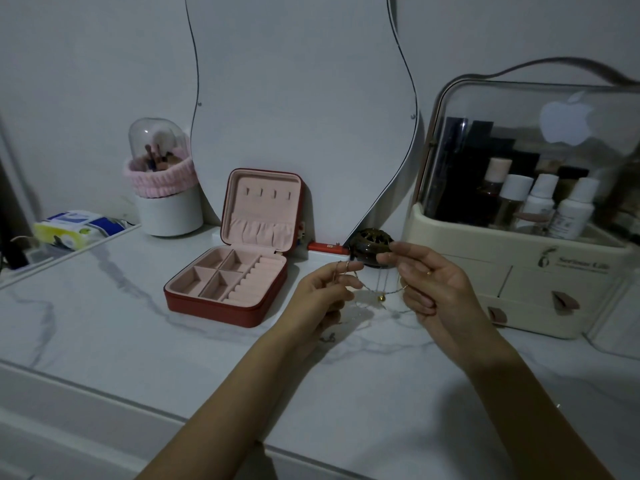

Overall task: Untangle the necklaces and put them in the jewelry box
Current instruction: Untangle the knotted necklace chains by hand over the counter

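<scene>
Two hands on the tangled chains, box open and waiting

Both hands up above the marble tabletop [104, 327], chains strung between them. Left hand [322, 289]: thumb and forefinger pinch a strand of the necklaces [379, 291], other fingers loosely curled under it. Right hand [429, 282]: thumb and forefinger tips pressed together on another strand up high, remaining fingers curled with chain running across them. Thin gold chains sag between the two hands; a small round gold pendant [380, 298] hangs at the low point. More chain trails down toward the tabletop under my left hand; too fine and dim to tell how many strands or where the knot is.

Jewelry box [228, 289], red with pink lining, sits open on the tabletop just left of my left hand, lid upright against the mirror [294, 98]. Its compartments show only lining.

Dark round perforated holder [372, 244] sits behind my hands. Cosmetics organizer [519, 271] with bottles to the right. Brush holder [162, 188] and tissue pack [76, 226] far left
</scene>
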